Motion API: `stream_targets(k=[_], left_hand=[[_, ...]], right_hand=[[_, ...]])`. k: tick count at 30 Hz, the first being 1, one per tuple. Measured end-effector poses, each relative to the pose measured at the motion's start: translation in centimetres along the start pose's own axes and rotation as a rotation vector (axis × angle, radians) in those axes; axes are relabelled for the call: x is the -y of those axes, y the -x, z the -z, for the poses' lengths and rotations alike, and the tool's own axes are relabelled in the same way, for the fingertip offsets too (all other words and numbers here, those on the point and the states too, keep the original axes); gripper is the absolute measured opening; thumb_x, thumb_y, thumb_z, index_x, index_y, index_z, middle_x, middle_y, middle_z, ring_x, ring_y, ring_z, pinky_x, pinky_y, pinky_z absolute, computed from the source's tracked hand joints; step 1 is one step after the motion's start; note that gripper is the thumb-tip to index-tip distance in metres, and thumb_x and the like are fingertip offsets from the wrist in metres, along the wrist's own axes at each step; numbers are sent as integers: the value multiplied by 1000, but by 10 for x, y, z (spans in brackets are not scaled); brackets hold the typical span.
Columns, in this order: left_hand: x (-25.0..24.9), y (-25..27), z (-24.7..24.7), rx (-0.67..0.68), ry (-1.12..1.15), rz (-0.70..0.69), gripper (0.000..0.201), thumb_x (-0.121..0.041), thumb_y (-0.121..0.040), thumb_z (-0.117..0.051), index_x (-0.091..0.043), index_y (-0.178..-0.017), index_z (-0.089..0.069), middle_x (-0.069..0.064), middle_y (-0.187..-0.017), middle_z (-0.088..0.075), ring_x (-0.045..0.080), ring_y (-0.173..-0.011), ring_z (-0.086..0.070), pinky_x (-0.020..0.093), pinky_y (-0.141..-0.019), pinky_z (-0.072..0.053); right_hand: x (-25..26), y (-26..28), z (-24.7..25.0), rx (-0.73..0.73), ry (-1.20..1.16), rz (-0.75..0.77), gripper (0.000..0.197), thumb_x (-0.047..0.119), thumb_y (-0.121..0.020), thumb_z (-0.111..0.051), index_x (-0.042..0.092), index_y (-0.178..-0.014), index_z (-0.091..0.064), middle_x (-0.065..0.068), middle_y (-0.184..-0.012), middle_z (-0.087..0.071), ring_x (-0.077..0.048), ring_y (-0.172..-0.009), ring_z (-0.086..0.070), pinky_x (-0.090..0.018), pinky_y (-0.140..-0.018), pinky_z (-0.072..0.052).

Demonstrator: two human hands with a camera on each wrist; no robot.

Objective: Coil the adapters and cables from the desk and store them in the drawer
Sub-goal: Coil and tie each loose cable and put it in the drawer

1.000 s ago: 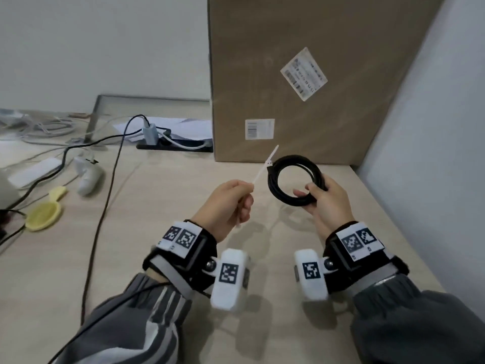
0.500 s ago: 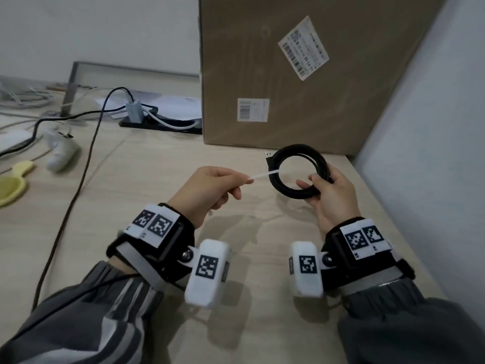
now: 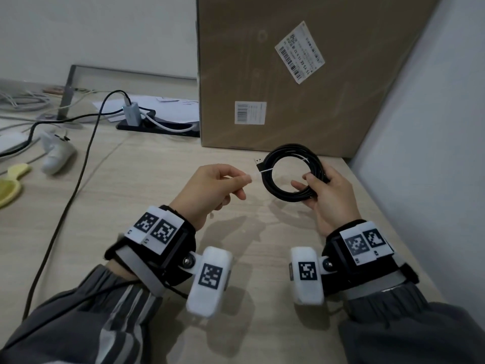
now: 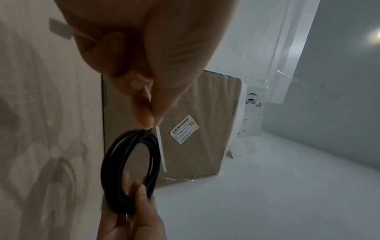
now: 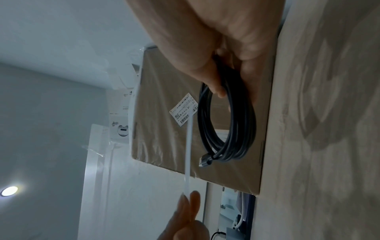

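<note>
My right hand [image 3: 308, 182] grips the lower right of a black coiled cable [image 3: 270, 185], held upright above the desk [image 3: 147, 211]. The cable's USB plug [image 3: 258, 162] sticks out at the coil's upper left. My left hand [image 3: 246, 181] pinches a thin white cable tie [image 3: 259, 174], whose free end lies across the coil's left side. In the left wrist view the tie [image 4: 160, 149] runs alongside the coil [image 4: 109, 170], and its square head [image 4: 59, 28] pokes out behind my fingers. In the right wrist view the tie [image 5: 189, 146] stands just left of the coil [image 5: 251, 123].
A large cardboard box [image 3: 301, 74] stands right behind the coil, with a wall [image 3: 433, 153] at the right. At the back left a power strip carries a grey adapter [image 3: 132, 114]. A black cable [image 3: 78, 179] trails across the desk, near a white controller [image 3: 56, 153] and a yellow object [image 3: 10, 185].
My left hand has swung the tie down from pointing upward to level and brought its tip onto the coil's left side. The right hand keeps holding the coil.
</note>
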State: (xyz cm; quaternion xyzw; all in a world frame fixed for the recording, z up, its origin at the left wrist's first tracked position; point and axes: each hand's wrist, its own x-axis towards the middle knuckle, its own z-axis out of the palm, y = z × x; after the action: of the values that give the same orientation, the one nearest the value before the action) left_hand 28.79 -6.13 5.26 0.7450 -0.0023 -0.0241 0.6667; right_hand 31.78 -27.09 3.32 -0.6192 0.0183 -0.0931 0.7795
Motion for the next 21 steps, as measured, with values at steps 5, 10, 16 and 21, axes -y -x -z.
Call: stream_targets(k=[5,10,16,21], left_hand=[[1,1,-1,16,-11,37,20,-20,-91,-63,-2,-88,-70,6,-67,-69,7,-39,-39,15,-41,-28],[5,0,-2,75,-61,133,21,-19,-94,-58,0,-91,-67,6,-65,-70,7,-39,-43,15,-39,-27],[0,1,-13,130,88,162,21,-18,-100,-47,-5,-90,-60,3,-60,-68,8,-38,-44,16,-37,-27],[-2,-2,-20,111,349,244,22,-15,-99,-46,0,-109,-58,3,-74,-70,4,-39,-34,12,-33,-20]], right_hand=[[-2,2,-2,25,7,3,33,0,-96,-48,21,-117,-61,0,-91,-60,-17,-81,-71,-27,-72,-57],[-1,6,-6,92,112,67,37,3,-95,-50,23,-126,-59,3,-92,-63,-15,-89,-71,-25,-74,-56],[4,15,-10,217,216,163,42,3,-94,-52,40,-112,-62,1,-96,-65,-12,-92,-70,-29,-80,-55],[2,18,-14,309,272,172,45,-2,-91,-54,30,-121,-62,-6,-103,-67,-15,-93,-69,-27,-84,-55]])
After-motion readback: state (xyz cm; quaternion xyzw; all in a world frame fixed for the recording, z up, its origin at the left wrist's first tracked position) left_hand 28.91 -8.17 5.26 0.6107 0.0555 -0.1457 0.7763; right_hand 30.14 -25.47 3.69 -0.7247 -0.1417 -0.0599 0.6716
